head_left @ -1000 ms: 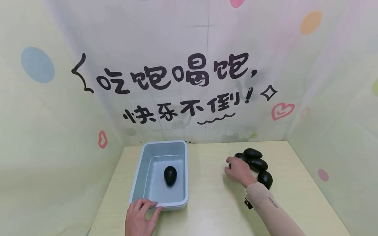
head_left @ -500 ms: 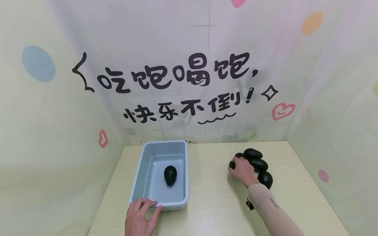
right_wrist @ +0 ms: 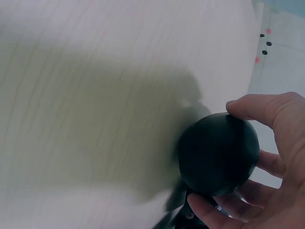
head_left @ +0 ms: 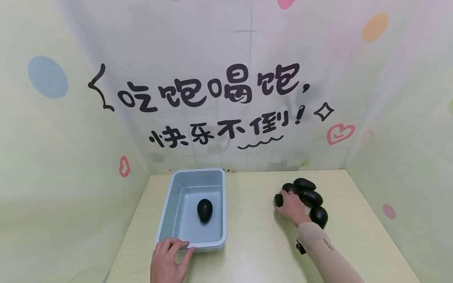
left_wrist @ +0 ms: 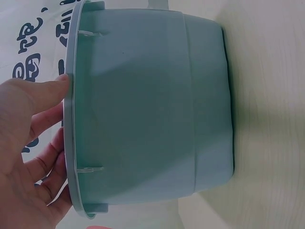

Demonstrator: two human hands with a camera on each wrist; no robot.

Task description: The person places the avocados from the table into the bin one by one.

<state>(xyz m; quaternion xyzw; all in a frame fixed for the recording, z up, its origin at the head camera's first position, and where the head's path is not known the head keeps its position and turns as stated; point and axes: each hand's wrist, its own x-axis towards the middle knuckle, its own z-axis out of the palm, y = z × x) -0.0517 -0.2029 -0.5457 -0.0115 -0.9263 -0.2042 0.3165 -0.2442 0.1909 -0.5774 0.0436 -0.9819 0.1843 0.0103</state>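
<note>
In the head view my left hand (head_left: 170, 257) holds the near rim of a light blue plastic bin (head_left: 163, 220). The left wrist view shows the thumb and fingertips at the rim of the bin (left_wrist: 138, 105). Inside the bin lies one dark avocado (head_left: 205, 211). To the right, my right hand (head_left: 293, 207) grips another avocado (head_left: 278, 200), its left end showing past the fingers. In the right wrist view that rounded, dark avocado (right_wrist: 219, 153) sits between the thumb and the fingers, low over the table. Whether it touches the table I cannot tell.
Several more avocados (head_left: 311, 198) lie in a cluster behind and right of my right hand. The pale wooden table (head_left: 247, 220) spans the space between bin and cluster. A printed cloth wall (head_left: 230, 47) closes off the back and sides.
The right hand has shifted slightly right, and its fingers have closed around the avocado, whose end now shows at the left. The left hand and the bin have stayed put.
</note>
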